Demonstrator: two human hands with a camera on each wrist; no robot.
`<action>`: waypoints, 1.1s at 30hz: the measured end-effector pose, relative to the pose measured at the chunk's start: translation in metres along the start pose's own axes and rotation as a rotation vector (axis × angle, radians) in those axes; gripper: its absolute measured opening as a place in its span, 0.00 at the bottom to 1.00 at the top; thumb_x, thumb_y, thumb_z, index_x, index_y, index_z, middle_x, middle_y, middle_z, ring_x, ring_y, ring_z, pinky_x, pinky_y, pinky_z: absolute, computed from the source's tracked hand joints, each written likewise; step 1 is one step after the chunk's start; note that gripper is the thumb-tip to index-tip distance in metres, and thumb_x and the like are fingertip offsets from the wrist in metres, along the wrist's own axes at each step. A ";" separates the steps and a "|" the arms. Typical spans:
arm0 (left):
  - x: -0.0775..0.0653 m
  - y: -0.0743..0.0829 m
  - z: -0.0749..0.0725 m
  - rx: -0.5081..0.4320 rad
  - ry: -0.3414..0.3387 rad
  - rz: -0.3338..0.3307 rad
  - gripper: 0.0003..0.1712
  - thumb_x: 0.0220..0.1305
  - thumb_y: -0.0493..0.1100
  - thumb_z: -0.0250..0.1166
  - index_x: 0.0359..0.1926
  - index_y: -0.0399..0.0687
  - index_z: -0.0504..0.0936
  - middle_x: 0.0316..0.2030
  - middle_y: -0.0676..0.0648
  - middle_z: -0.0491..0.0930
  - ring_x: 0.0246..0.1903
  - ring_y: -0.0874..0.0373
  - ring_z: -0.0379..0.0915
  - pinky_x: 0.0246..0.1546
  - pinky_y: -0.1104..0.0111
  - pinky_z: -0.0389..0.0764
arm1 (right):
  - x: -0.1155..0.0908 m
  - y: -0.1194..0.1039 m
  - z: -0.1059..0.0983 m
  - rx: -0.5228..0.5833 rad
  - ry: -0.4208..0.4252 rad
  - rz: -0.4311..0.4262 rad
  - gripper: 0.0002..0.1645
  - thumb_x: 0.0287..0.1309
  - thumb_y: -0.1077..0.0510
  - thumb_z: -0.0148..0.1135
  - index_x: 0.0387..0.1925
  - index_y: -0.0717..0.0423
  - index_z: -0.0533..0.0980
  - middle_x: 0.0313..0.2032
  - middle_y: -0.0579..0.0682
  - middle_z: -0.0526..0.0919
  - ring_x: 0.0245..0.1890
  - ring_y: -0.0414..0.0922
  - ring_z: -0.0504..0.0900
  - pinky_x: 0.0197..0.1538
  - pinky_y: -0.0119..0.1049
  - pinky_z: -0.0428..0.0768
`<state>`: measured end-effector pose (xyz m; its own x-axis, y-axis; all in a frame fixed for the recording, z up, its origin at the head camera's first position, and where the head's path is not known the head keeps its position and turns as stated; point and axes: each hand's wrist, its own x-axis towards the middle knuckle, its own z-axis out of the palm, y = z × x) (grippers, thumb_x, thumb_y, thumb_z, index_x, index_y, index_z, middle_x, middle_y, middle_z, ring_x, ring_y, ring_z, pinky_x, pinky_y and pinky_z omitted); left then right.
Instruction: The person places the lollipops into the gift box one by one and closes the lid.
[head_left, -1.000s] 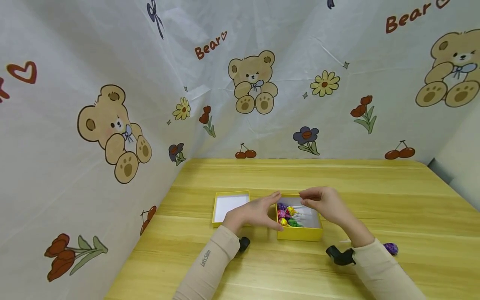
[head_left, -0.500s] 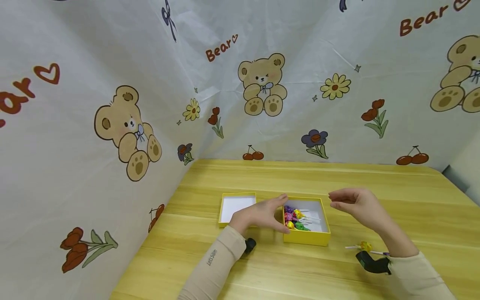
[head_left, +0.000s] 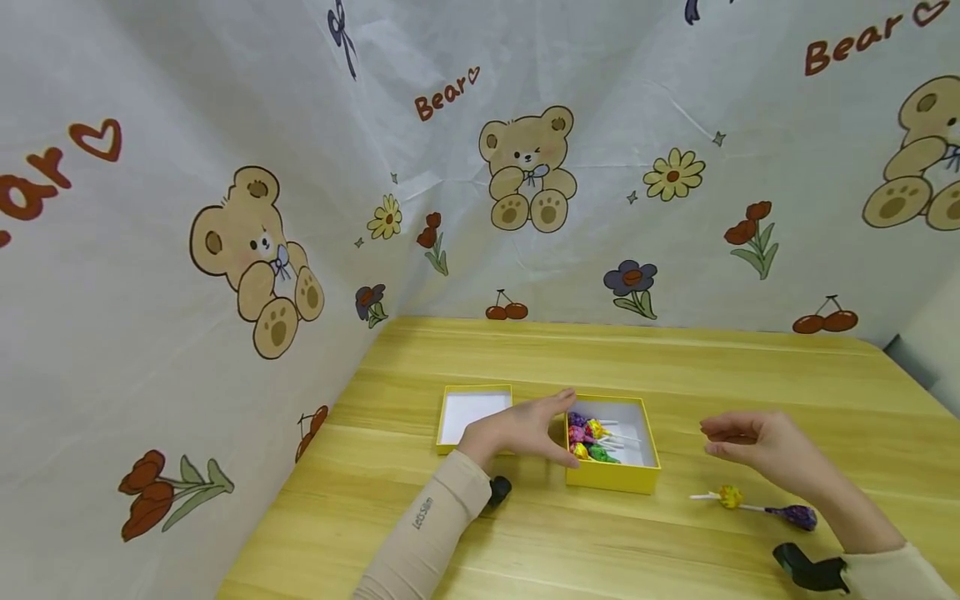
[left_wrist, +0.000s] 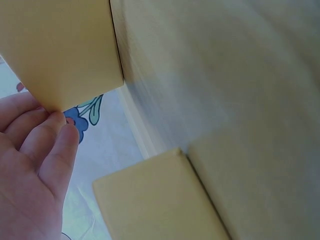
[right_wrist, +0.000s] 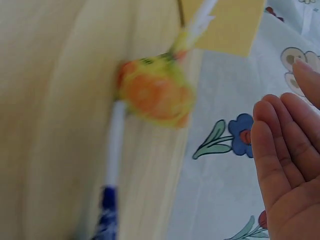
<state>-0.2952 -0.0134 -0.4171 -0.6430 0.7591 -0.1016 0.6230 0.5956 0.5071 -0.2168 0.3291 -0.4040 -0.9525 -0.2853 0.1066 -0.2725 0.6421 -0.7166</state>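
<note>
A yellow box (head_left: 613,477) with a white inside stands on the table, several wrapped lollipops (head_left: 592,437) lying in its left part. My left hand (head_left: 517,427) holds the box's left end, thumb at the front corner and fingers at the back one. Its fingertips touch the box edge in the left wrist view. To the right, my right hand (head_left: 761,446) hovers with nothing in it, fingers together and slightly bent. Below that hand lie a yellow lollipop (head_left: 730,497) and a purple lollipop (head_left: 798,517), their line of sticks running left to right.
A yellow lid (head_left: 468,417), white inside, lies left of the box, partly behind my left hand. The wooden table (head_left: 585,550) meets a bear-print cloth (head_left: 420,275) at the back and left.
My right hand has moved from above the box to the right and toward me, uncovering the two loose lollipops. My left hand stays at the box; the head view has shifted slightly.
</note>
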 end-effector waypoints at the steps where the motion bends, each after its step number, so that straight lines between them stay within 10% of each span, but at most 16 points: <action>1: 0.000 0.000 0.000 0.000 -0.001 -0.004 0.58 0.42 0.72 0.59 0.68 0.61 0.41 0.68 0.62 0.34 0.67 0.63 0.38 0.64 0.65 0.56 | -0.002 0.004 0.000 -0.001 -0.015 0.011 0.26 0.54 0.50 0.58 0.48 0.65 0.73 0.45 0.62 0.78 0.38 0.29 0.78 0.36 0.26 0.79; 33: 0.002 0.000 0.001 -0.011 0.006 -0.025 0.59 0.41 0.72 0.61 0.68 0.63 0.40 0.68 0.63 0.34 0.67 0.62 0.38 0.65 0.64 0.54 | -0.015 0.048 0.002 0.082 -0.354 -0.066 0.26 0.50 0.56 0.61 0.47 0.70 0.71 0.42 0.63 0.78 0.39 0.30 0.77 0.35 0.28 0.78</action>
<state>-0.2963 -0.0121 -0.4179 -0.6605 0.7428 -0.1094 0.6021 0.6111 0.5139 -0.2151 0.3627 -0.4412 -0.8233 -0.5619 -0.0803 -0.3066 0.5592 -0.7703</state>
